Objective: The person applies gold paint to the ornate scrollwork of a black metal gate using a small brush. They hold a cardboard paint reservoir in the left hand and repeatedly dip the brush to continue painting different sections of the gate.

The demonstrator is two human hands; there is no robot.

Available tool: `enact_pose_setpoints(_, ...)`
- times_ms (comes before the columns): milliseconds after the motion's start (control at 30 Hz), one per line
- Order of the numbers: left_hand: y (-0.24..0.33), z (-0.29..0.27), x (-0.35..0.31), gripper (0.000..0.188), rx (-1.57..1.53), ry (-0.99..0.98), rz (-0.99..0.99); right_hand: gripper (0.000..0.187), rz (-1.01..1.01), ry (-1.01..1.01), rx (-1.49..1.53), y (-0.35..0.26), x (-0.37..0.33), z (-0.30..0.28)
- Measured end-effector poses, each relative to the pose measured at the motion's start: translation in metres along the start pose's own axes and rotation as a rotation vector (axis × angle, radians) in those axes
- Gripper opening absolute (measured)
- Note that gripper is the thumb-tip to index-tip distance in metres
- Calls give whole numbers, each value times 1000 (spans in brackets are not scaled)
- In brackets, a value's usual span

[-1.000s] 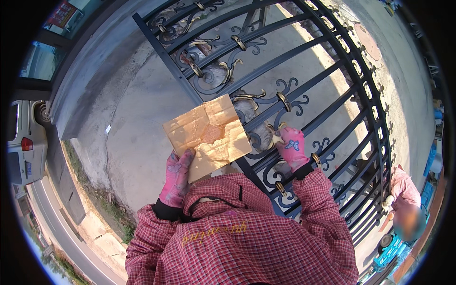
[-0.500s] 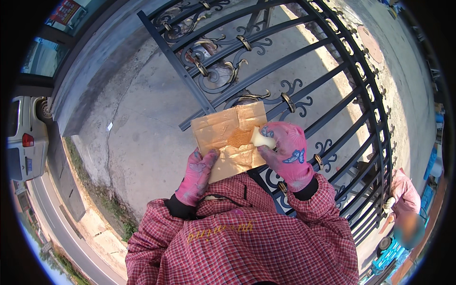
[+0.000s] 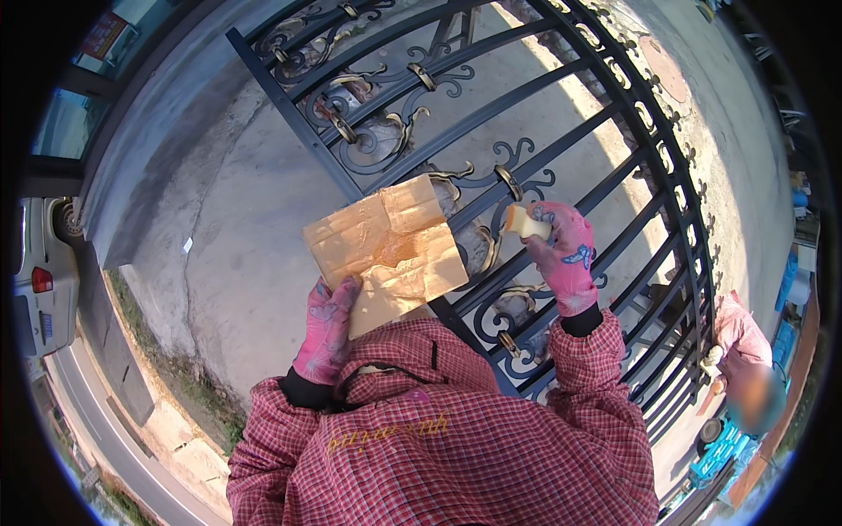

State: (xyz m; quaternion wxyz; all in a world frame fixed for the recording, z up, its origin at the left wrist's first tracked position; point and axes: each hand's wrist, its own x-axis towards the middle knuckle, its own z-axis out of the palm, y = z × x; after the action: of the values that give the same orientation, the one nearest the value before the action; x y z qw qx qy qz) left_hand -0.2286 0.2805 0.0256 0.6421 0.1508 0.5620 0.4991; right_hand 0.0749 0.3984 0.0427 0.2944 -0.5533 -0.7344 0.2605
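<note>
The left hand (image 3: 326,329), in a pink glove, has its fingers pressed on the bottom corner of a flat piece of brown cardboard (image 3: 386,250) and holds it up. The cardboard has a wet, shiny patch in its middle. It sits just in front of the black iron gate (image 3: 544,123), which has curly gold bits. The right hand (image 3: 561,259), also in a pink glove, is to the right of the cardboard and not touching it. Its fingers pinch a small pale yellow sponge (image 3: 526,222), close to the gate bars. The ground (image 3: 237,228) under the gate is grey concrete. A white car (image 3: 39,280) is parked far left of the gate. Another person in pink (image 3: 745,351) is low down on the right of the gate.
</note>
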Motion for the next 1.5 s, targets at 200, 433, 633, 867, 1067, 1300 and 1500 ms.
enact_pose_setpoints(200, 2, -3, -1, 28, -77, 93, 3, 34, -133, -73, -140, 88, -31, 32)
enact_pose_setpoints(433, -4, -11, 1, 34, -53, 85, 22, 32, -237, -108, -290, 114, -33, 55)
enact_pose_setpoints(633, 4, -2, -1, 34, -28, 111, 2, 31, -106, -8, -147, 112, -35, 50)
enact_pose_setpoints(867, 4, -1, -1, 32, -44, 116, 7, 31, -18, 45, -221, 113, -31, 58)
enact_pose_setpoints(1067, 3, -3, 1, 34, -30, 112, 1, 34, -28, 28, -281, 115, -34, 65)
enact_pose_setpoints(1300, 6, -3, 1, 36, -36, 100, 19, 32, -130, -25, -199, 112, -41, 48)
enact_pose_setpoints(1500, 3, -4, 2, 34, -27, 110, 15, 31, -209, 53, -252, 120, -42, 56)
